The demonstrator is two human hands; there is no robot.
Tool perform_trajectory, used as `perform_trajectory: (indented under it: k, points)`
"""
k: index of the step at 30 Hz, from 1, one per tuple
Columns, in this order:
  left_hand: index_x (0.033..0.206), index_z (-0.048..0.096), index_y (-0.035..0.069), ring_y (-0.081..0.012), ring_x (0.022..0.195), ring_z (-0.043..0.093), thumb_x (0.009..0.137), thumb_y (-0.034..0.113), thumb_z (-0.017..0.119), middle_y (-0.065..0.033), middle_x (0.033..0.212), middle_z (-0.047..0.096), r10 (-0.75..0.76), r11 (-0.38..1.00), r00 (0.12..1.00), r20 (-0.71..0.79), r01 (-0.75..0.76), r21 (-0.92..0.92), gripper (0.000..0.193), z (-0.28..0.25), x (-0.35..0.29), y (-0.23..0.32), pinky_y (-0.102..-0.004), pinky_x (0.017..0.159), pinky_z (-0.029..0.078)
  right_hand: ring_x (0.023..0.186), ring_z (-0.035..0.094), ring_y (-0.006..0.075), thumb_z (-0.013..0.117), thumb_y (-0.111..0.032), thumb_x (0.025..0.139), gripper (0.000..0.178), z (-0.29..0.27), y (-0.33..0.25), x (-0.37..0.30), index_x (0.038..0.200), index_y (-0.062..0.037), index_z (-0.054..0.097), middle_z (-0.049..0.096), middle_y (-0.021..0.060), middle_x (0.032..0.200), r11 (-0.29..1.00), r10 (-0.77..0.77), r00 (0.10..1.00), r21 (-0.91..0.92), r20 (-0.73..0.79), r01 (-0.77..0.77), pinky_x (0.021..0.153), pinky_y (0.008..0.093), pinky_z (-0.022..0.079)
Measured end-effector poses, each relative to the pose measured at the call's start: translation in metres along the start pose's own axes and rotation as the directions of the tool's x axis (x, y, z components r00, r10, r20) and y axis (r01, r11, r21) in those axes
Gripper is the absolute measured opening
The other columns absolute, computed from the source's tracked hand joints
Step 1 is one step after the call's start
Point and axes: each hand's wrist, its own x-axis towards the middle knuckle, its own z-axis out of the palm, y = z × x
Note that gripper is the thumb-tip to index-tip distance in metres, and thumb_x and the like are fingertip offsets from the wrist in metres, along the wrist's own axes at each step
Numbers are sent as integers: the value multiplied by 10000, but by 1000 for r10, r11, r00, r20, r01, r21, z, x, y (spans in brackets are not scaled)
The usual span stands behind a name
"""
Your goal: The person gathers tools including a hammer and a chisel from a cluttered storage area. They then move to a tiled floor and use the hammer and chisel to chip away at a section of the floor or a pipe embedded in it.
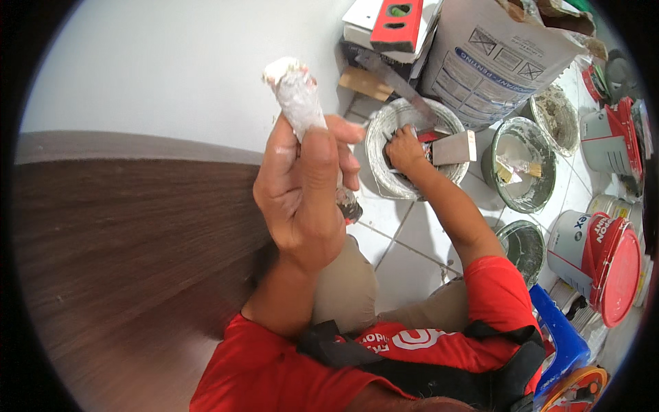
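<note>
My left hand [302, 185] is raised in front of the wall, its fingers wrapped round a white-crusted stick-like tool [298, 99]. The tool's upper end is lumpy with white paste. A dark, reddish end [348, 204] shows below my fingers. I cannot make out the tool's exact kind. My right hand [406, 150] reaches into a white-smeared bucket [384, 182] on the floor, its fingers curled down among the tools there. What they grip is hidden. A pale block-shaped piece [454, 147] and a red tool part [429, 137] stick out beside my right wrist.
A dark wooden panel [137, 226] rises close at my left. Beyond the bucket stand a large paper sack [473, 75] and a red spirit level [397, 27] on boxes. To the right are a tub with brushes [518, 165], a red-lidded paint pail [618, 268] and a blue container [559, 329].
</note>
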Motion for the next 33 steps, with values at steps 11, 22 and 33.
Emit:
perform_trajectory:
  k: [11,22,33]
  points:
    - [1466,298,-105,-73,714,580,1073,301,437,-104,939,625,-71,993,997,42,67,98,581,1,1,3,-233,542,507,1000,620,235,596,-270,916,229,-6,19,-7,983,-102,736,737,70,983,986,-55,971,138,-232,89,947,383,381]
    - [1469,372,-14,-62,673,522,1076,311,418,-51,907,595,-217,976,975,-39,217,-5,512,17,8,-5,-241,535,479,989,636,182,497,-331,1055,402,-80,41,-72,1262,0,590,660,100,1070,-264,372,919,933,-134,243,816,324,532]
    - [1315,528,-1,-50,654,510,918,403,722,-42,1029,593,-589,806,807,40,590,-36,599,52,9,-45,-197,452,425,1028,637,215,460,-337,1064,446,-133,107,-163,1370,-14,489,621,115,1237,-686,411,837,483,-362,545,874,349,555]
